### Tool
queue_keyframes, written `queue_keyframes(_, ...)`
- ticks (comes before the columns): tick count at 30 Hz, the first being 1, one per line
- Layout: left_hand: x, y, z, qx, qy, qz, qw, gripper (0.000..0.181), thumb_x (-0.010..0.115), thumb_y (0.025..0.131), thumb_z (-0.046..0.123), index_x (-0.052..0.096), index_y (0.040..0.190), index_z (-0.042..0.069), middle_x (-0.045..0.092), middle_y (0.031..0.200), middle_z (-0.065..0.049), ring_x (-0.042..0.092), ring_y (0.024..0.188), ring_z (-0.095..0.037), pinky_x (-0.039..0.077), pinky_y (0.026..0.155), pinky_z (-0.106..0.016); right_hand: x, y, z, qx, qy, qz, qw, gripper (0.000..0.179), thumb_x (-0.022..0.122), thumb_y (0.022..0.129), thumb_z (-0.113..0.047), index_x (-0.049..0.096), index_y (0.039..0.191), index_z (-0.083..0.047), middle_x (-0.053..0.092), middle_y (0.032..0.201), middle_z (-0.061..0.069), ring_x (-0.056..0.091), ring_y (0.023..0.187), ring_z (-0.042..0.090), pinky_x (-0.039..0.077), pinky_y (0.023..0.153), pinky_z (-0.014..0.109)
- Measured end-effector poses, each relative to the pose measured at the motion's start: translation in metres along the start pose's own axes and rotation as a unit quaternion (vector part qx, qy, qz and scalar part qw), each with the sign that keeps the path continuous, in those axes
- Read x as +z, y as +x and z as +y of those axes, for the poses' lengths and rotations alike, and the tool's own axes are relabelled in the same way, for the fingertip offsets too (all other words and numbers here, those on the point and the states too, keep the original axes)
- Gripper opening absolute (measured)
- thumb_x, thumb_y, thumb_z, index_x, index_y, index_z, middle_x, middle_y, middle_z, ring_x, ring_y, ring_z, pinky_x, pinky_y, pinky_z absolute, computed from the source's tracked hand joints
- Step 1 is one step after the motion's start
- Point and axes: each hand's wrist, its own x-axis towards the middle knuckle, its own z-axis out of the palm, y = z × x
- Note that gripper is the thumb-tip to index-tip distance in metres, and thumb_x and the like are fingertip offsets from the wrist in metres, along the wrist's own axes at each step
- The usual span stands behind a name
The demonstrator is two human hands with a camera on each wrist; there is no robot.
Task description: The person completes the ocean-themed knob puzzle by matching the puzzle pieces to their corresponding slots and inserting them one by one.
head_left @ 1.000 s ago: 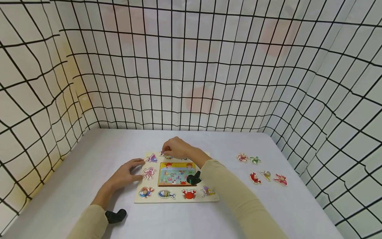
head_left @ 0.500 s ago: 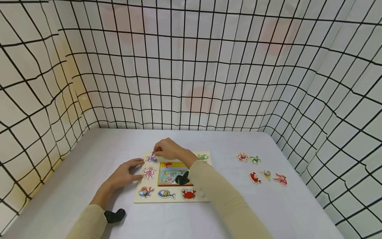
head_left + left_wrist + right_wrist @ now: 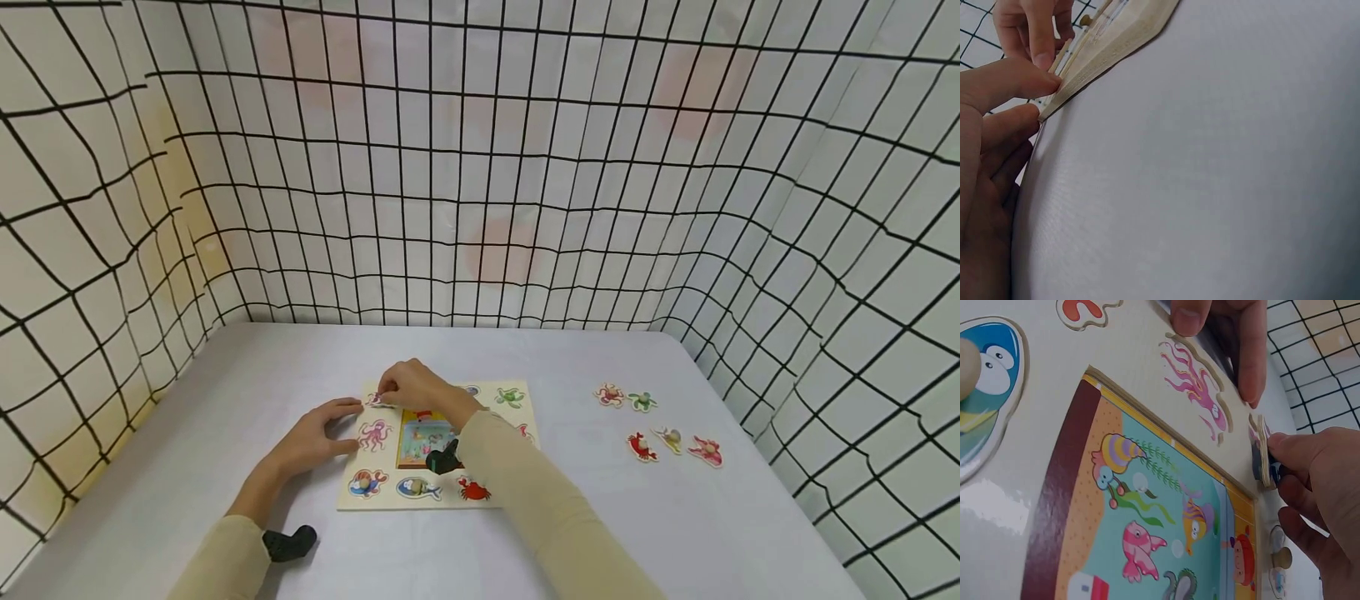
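partly hidden piece (image 3: 1265,452) pinched in right grip (image 3: 417,387); left grip (image 3: 311,437) loose against board (image 3: 384,462).

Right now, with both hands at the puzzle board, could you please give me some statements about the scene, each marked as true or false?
1. The left hand touches the puzzle board. True.
2. The right hand pinches a puzzle piece. True.
3. The octopus slot is filled. False: the pink octopus recess has no piece inside.
4. The green turtle piece lies off the board. True.
5. All loose pieces lie left of the board. False: five loose pieces lie to its right.
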Motion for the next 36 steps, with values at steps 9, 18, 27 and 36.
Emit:
queue_keyframes(9, 0.001, -0.002, -0.001, 0.007, -0.005, -0.004, 1.0000, 0.067, 0.082, 0.083, 0.023, 0.059, 0.142, -0.001, 0.048, 0.153, -0.020, 0.033, 0.146, -0.048, 0.024, 0.117, -0.068, 0.011, -0.002, -0.006, 0.028, -0.006, 0.007, 0.9996, 0.016, 0.066, 0.103, -0.025, 0.078, 0.110, -0.016, 0.067, 0.093, -0.010, 0.058, 0.081, 0.005, 0.049, 0.073, 0.020)
queue_keyframes(18, 0.000, 0.000, -0.001, 0.006, -0.005, -0.002, 1.0000, 0.067, 0.082, 0.083, 0.022, 0.059, 0.142, -0.001, 0.047, 0.153, -0.021, 0.032, 0.146, -0.048, 0.024, 0.117, -0.068, 0.011, 0.000, -0.006, 0.021, -0.021, 0.013, 0.9995, 0.017, 0.067, 0.103, -0.026, 0.077, 0.111, -0.015, 0.065, 0.091, -0.011, 0.056, 0.081, 0.007, 0.047, 0.073, 0.021)
queue_keyframes(27, 0.000, 0.000, 0.000, 0.002, -0.008, -0.001, 1.0000, 0.067, 0.082, 0.083, 0.023, 0.059, 0.142, -0.001, 0.048, 0.153, -0.022, 0.033, 0.146, -0.048, 0.023, 0.117, -0.068, 0.008, -0.003, -0.006, 0.033, -0.012, 0.008, 0.9994, 0.019, 0.067, 0.103, -0.028, 0.076, 0.114, -0.016, 0.067, 0.095, -0.010, 0.058, 0.083, 0.005, 0.049, 0.075, 0.021)
queue_keyframes(36, 0.000, -0.002, 0.002, -0.002, -0.002, -0.001, 1.0000, 0.067, 0.081, 0.084, 0.023, 0.059, 0.142, 0.000, 0.047, 0.153, -0.021, 0.032, 0.146, -0.049, 0.022, 0.117, -0.068, -0.003, -0.007, -0.003, 0.025, -0.006, 0.023, 0.9994, 0.023, 0.069, 0.101, -0.025, 0.075, 0.120, -0.013, 0.069, 0.095, -0.007, 0.061, 0.083, 0.006, 0.052, 0.077, 0.020)
